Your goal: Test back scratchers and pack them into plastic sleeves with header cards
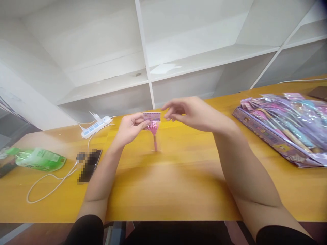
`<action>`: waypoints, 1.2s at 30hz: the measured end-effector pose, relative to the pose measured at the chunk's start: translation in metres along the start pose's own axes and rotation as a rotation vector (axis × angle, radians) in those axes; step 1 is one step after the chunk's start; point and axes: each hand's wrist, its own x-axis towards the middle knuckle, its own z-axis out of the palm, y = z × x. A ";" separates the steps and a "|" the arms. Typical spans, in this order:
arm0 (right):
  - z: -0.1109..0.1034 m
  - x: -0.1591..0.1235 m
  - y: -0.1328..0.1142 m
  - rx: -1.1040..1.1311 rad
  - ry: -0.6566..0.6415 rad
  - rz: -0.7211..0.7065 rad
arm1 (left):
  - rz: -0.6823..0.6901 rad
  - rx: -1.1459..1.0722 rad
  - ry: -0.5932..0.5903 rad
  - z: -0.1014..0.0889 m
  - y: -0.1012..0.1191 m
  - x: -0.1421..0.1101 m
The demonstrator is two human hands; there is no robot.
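My left hand [133,126] pinches a small clear plastic packet [154,131] by its printed purple-and-pink header card [152,117]. Inside the packet is a pink item with a wide top and a thin stick-like lower end; its exact kind is too small to tell. The packet hangs upright above the yellow wooden table [163,190]. Just to the right of the card is my right hand [182,110], its fingers loosely bent and apart, holding nothing and not touching the packet.
On the right lies a purple printed display box [270,139] filled with several similar packets [288,119]. A green-labelled bottle [41,159] lies at the left, with a dark phone [92,165], a white cable [48,175] and a power strip [96,126] nearby. White shelves [194,59] stand behind the table.
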 end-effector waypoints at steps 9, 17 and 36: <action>0.069 0.017 0.053 -0.029 -0.407 0.255 | 0.031 -0.180 0.132 0.010 -0.022 0.016; 0.110 -0.059 0.094 0.155 -0.240 0.286 | 0.018 -0.290 0.133 0.035 -0.050 0.026; -0.157 -0.196 0.103 -0.887 0.676 0.650 | -0.098 -0.082 0.013 0.088 -0.174 0.033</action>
